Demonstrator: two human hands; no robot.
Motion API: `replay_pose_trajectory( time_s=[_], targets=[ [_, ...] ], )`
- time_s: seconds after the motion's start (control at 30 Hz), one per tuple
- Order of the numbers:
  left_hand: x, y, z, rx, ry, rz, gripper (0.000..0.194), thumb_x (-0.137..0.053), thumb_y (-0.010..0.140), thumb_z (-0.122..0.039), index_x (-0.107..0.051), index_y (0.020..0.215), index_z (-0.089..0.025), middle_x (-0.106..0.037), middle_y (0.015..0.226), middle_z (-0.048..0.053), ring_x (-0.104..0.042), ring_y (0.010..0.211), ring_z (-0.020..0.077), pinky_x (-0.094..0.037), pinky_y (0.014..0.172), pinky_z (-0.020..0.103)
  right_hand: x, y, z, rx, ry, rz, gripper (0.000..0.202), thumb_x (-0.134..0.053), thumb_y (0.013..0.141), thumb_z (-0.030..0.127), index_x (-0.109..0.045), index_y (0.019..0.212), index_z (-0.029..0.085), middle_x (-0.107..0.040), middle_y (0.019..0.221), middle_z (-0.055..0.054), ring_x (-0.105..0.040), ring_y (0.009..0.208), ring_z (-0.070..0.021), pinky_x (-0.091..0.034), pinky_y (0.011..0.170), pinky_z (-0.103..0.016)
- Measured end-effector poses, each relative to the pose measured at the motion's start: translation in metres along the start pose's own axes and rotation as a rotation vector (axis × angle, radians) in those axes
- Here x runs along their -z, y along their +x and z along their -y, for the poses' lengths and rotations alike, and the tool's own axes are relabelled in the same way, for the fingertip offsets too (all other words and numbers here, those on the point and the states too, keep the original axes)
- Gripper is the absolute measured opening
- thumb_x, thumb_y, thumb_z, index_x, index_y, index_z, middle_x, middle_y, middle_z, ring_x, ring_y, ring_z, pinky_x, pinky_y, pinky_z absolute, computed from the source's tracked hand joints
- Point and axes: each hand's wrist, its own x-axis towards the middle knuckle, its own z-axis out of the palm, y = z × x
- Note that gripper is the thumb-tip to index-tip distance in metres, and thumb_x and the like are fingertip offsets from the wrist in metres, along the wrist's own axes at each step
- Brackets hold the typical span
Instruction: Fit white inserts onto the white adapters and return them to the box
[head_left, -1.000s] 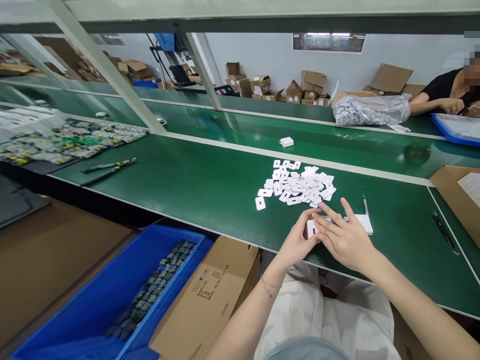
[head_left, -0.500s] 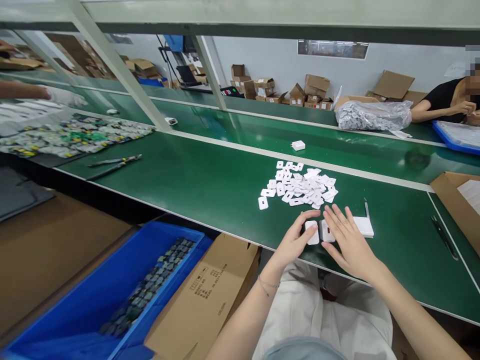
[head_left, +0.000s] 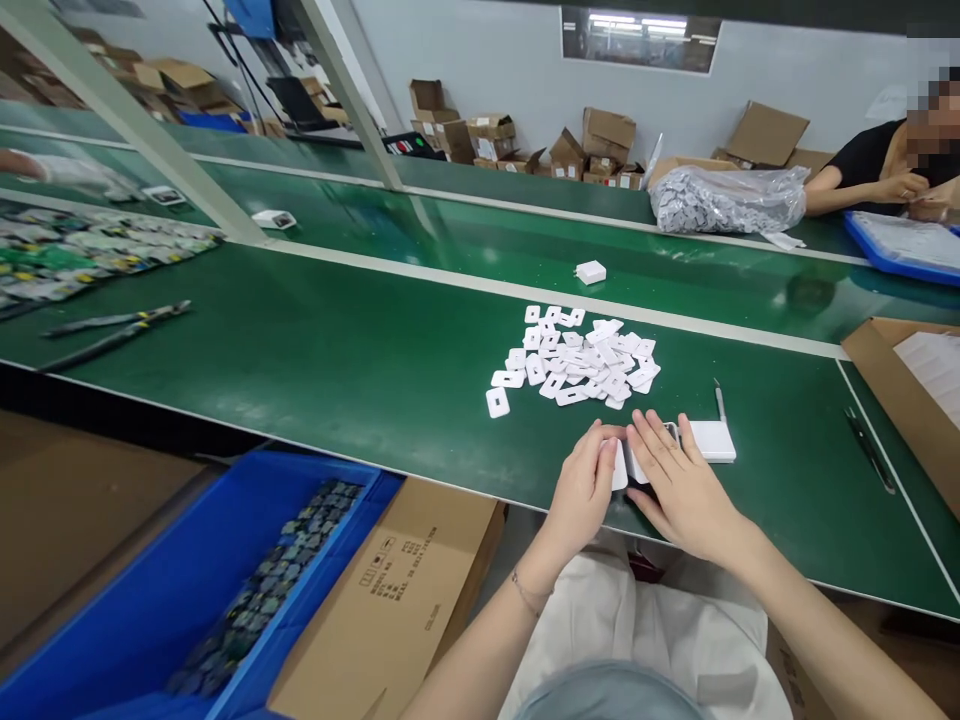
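My left hand (head_left: 583, 482) is closed on a white rounded charger piece (head_left: 619, 470), thumb on its face and fingers along its far edge. Beside it, my right hand (head_left: 679, 485) reaches flat over a white charger housing (head_left: 635, 466), fingers across the far side and thumb at the near side. Part of that housing is hidden under the palm. A white box-shaped piece (head_left: 714, 441) lies just right of my right hand. Beyond both hands is a loose pile of thin white plates with small slots (head_left: 592, 362).
A slim pen-like tool (head_left: 720, 403) and dark tweezers (head_left: 870, 452) lie to the right, near a carton (head_left: 870, 345). Pliers (head_left: 135, 322) rest at left. A white charger (head_left: 591, 272) sits past the pale rail. A blue bin (head_left: 247, 560) stands below; co-workers are at both sides.
My view has shifted, so the bench appears lower and further left. My left fingers have closed in around the white piece, and the housing under my right hand has turned, its red mark now out of sight.
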Motion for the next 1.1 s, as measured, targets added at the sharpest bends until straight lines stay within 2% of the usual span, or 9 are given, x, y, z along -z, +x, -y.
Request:
replay_pose_trajectory(
  time_s=[0.1,0.17,0.33,0.47,0.6,0.67,0.83,0.97,1.1],
  targets=[
    [0.004,0.000,0.000,0.046,-0.031,0.027,0.031,-0.033,0.100,-0.037,-0.060,0.107,-0.022,-0.068,0.116,0.007,-0.055,0.124,0.0226,-0.031,0.116,0.043,0.017,-0.009,-0.008,-0.067,0.120,-0.009,0.078,-0.039,0.094,0.016,0.010,0.155,0.013,-0.006,0.162,-0.014,-0.001,0.149,-0.0280,-0.030,0.115,-0.056],
    [0.006,0.002,-0.001,0.063,-0.065,0.039,0.031,-0.035,0.099,-0.038,-0.060,0.105,-0.022,-0.066,0.122,0.008,-0.052,0.128,0.0234,-0.032,0.114,0.042,0.028,-0.019,-0.021,-0.177,0.178,-0.006,0.079,-0.038,0.093,0.014,0.010,0.155,0.018,-0.005,0.163,-0.010,0.002,0.149,-0.0270,-0.032,0.114,-0.054],
    [-0.002,0.007,-0.002,0.119,-0.115,0.043,0.032,-0.034,0.099,-0.042,-0.058,0.108,-0.022,-0.063,0.127,0.009,-0.056,0.122,0.0235,-0.043,0.102,0.039,0.035,-0.049,-0.067,-0.310,0.140,0.178,0.068,-0.043,0.096,0.024,-0.011,0.155,0.025,-0.027,0.159,-0.010,-0.010,0.149,-0.0316,-0.025,0.115,-0.062],
    [-0.006,0.008,0.001,0.037,-0.058,0.049,0.031,-0.041,0.097,-0.042,-0.051,0.121,-0.024,-0.053,0.139,0.010,-0.046,0.133,0.0247,-0.035,0.111,0.044,0.038,-0.052,-0.078,-0.333,0.153,0.202,0.049,-0.047,0.095,0.027,-0.037,0.143,0.023,-0.053,0.137,-0.011,-0.040,0.138,-0.0316,-0.029,0.114,-0.062],
    [-0.002,0.009,-0.001,-0.079,0.084,0.167,0.045,-0.066,0.085,-0.038,-0.048,0.125,-0.027,-0.043,0.145,0.011,-0.040,0.136,0.0284,-0.038,0.109,0.046,0.051,-0.034,-0.062,-0.419,0.303,0.238,0.060,-0.051,0.092,0.028,-0.028,0.148,0.030,-0.054,0.132,-0.009,-0.062,0.111,-0.0277,-0.056,0.088,-0.049],
    [-0.001,0.012,-0.004,-0.101,0.114,0.216,0.043,-0.068,0.084,-0.035,-0.050,0.122,-0.027,-0.049,0.136,0.011,-0.049,0.128,0.0273,-0.045,0.102,0.043,0.052,-0.024,-0.054,-0.393,0.402,0.264,0.065,-0.049,0.092,0.025,-0.021,0.150,0.034,-0.051,0.136,-0.008,-0.063,0.106,-0.0252,-0.058,0.082,-0.043],
    [0.003,0.016,-0.005,-0.114,0.182,0.235,0.044,-0.068,0.084,-0.039,-0.049,0.122,-0.025,-0.054,0.123,0.011,-0.056,0.115,0.0262,-0.051,0.094,0.042,0.049,-0.012,-0.052,-0.299,0.524,0.279,0.072,-0.051,0.092,0.026,-0.014,0.153,0.033,-0.044,0.147,-0.008,-0.049,0.129,-0.0267,-0.050,0.099,-0.045],
    [0.017,0.010,0.003,-0.219,0.356,0.167,0.058,-0.063,0.087,-0.044,-0.038,0.136,-0.026,-0.042,0.143,0.015,-0.041,0.134,0.0323,-0.040,0.108,0.053,0.074,0.008,-0.080,-0.270,0.532,0.336,0.069,-0.056,0.091,0.049,-0.028,0.151,0.030,-0.042,0.151,-0.007,-0.045,0.133,-0.0283,-0.046,0.105,-0.044],
    [0.033,-0.001,0.014,-0.216,0.461,0.061,0.041,-0.051,0.094,-0.035,-0.044,0.133,-0.028,-0.046,0.142,0.013,-0.040,0.136,0.0318,-0.039,0.109,0.054,0.073,0.066,-0.130,-0.314,0.321,0.235,0.043,-0.038,0.099,0.041,-0.048,0.138,0.026,-0.053,0.140,-0.007,-0.053,0.125,-0.0261,-0.046,0.103,-0.043]
  ],
)
